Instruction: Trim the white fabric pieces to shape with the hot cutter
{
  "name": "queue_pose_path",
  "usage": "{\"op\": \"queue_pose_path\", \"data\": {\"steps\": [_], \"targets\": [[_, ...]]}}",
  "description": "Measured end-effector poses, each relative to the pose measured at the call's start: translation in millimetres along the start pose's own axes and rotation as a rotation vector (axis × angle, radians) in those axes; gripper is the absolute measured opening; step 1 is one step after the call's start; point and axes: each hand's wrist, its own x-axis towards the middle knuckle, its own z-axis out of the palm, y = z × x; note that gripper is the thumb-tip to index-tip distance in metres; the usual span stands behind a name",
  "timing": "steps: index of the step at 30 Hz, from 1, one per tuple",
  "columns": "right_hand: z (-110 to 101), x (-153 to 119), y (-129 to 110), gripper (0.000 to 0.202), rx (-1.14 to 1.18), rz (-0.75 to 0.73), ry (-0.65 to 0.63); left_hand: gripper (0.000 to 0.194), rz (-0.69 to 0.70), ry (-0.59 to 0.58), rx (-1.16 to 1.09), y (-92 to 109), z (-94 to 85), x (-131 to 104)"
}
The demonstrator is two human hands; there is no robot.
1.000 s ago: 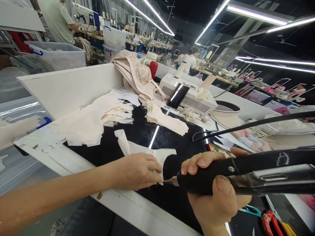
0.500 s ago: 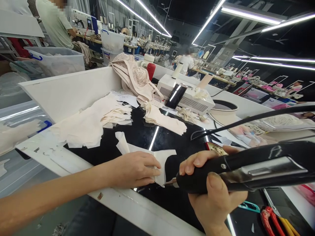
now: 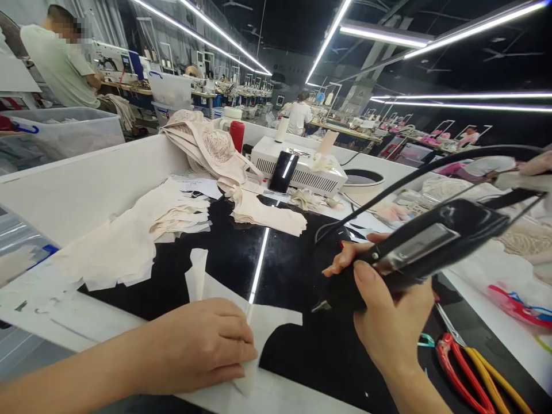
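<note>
1. Nearest the front, the pale fabric piece (image 3: 276, 325) is covered in part by the left hand (image 3: 207, 345); its fingers are kept close together, and whether any cloth is pinched cannot be told.
2. To the right, the black tool (image 3: 474, 224) is gripped in the right hand (image 3: 388, 310), fingers and thumb wrapped around it; its metal tip (image 3: 321, 306) is seen apart from the fabric.
3. Beside that hand, red handles (image 3: 463, 374) and yellow handles (image 3: 500, 374) are laid side by side.
4. Across the black surface (image 3: 293, 264), a large fabric stack (image 3: 116, 236) is spread at left, a smaller stack (image 3: 267, 215) at centre.
5. Behind, lace-patterned garments (image 3: 207, 141) are heaped near a vented white box (image 3: 319, 167).
6. Farther off, a person in pale green (image 3: 60, 63) is seen at a sewing machine (image 3: 112, 60).
</note>
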Motion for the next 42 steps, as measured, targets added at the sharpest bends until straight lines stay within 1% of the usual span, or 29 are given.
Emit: {"op": "queue_pose_path", "data": {"steps": [2,4,6,9,13,17,20,28,37,42], "targets": [[-4,2,5,0.036,0.014,0.014,-0.005,0.011,0.009,0.010,0.035,1,0.5,8],[-5,1,7,0.033,0.094,0.000,-0.012,0.010,0.021,0.017,0.086,-3,5.0,18],[-3,-1,7,0.032,0.172,-0.031,-0.031,0.011,0.034,0.023,0.129,-8,12.9,31],[1,-3,9,0.032,0.224,-0.050,-0.063,0.017,0.029,0.055,0.159,-16,27.3,47],[3,-4,14,0.032,0.246,-0.044,-0.081,0.018,0.004,0.102,0.175,-21,41.9,59],[3,-5,16,0.035,0.266,-0.034,-0.081,0.020,-0.002,0.094,0.173,-24,48.6,60],[3,-7,15,0.035,0.283,-0.009,-0.078,0.019,0.005,0.111,0.173,-26,50.5,58],[3,-12,16,0.035,0.332,-0.002,-0.129,0.017,0.034,0.106,0.194,-26,50.7,56],[2,-11,15,0.035,0.298,-0.024,-0.094,0.017,0.034,0.102,0.198,-26,50.1,54],[1,-11,15,0.036,0.317,-0.013,-0.101,0.017,0.025,0.105,0.180,-25,48.1,54]]}}
